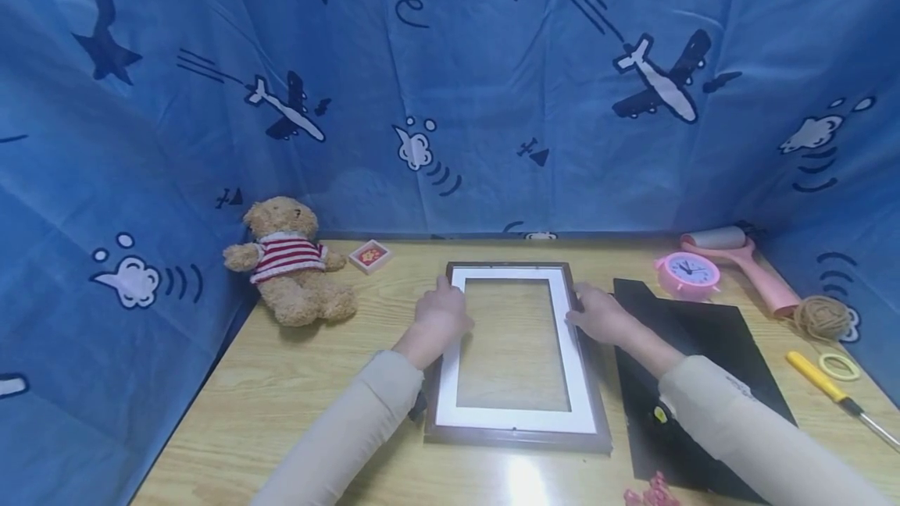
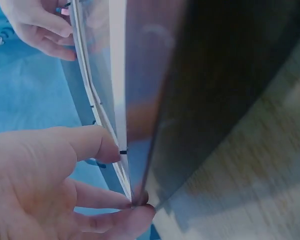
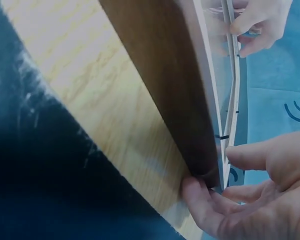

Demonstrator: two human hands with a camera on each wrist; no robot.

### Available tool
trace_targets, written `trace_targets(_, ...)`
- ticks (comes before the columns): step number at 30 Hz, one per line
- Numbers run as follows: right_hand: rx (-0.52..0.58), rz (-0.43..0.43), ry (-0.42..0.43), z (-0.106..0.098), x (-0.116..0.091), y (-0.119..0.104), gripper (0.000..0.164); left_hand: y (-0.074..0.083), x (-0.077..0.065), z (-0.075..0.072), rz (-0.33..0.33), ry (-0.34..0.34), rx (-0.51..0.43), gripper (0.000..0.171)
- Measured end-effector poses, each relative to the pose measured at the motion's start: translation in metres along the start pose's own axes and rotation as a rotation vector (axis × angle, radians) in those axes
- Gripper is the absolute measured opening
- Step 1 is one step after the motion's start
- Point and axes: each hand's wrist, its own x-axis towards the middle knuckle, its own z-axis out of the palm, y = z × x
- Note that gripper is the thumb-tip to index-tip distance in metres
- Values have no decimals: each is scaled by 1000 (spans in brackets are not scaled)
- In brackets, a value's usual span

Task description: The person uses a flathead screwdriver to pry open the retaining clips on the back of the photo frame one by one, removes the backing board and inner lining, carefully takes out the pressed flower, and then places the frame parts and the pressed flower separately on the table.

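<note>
A brown picture frame point(image 1: 520, 439) with a white mat point(image 1: 513, 418) around its open middle lies in front of me in the head view. My left hand point(image 1: 441, 315) grips its left side, and my right hand point(image 1: 599, 315) holds the opposite side. In the left wrist view the thumb point(image 2: 107, 145) presses at the inner edge while the other fingers curl under the frame's side. The right wrist view shows the same hold, fingertips point(image 3: 195, 192) under the brown side point(image 3: 165, 75) and thumb against the inner edge.
A black board point(image 1: 717, 342) lies right of the frame, partly under my right sleeve. Beyond it are a pink clock point(image 1: 687, 276), lint roller point(image 1: 762, 279), twine ball point(image 1: 823, 318), tape ring point(image 1: 839, 366) and yellow-handled screwdriver point(image 1: 816, 375). A teddy bear point(image 1: 291, 264) and small box point(image 1: 369, 256) sit back left.
</note>
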Motion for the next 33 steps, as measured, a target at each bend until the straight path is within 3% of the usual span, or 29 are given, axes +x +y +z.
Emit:
trace_targets(9, -25, -14, 3, 0, 1, 4, 63, 14, -2, 0, 87, 61, 370, 42)
trace_targets(17, -10, -2, -5, -1, 1, 3, 59, 20, -5, 3, 119, 123, 407, 20)
trace_targets(21, -3, 0, -8, -3, 1, 3, 60, 22, -7, 3, 129, 127, 414, 18)
trace_targets(25, -10, -16, -8, -3, 2, 4, 61, 22, -11, -1, 129, 139, 362, 22)
trace_targets(27, -18, -23, -5, -3, 2, 5, 61, 20, -11, -3, 119, 127, 300, 33)
trace_targets(33, 9, -11, 5, -2, 1, 8, 65, 7, -4, -9, 3, 13, -120, 74)
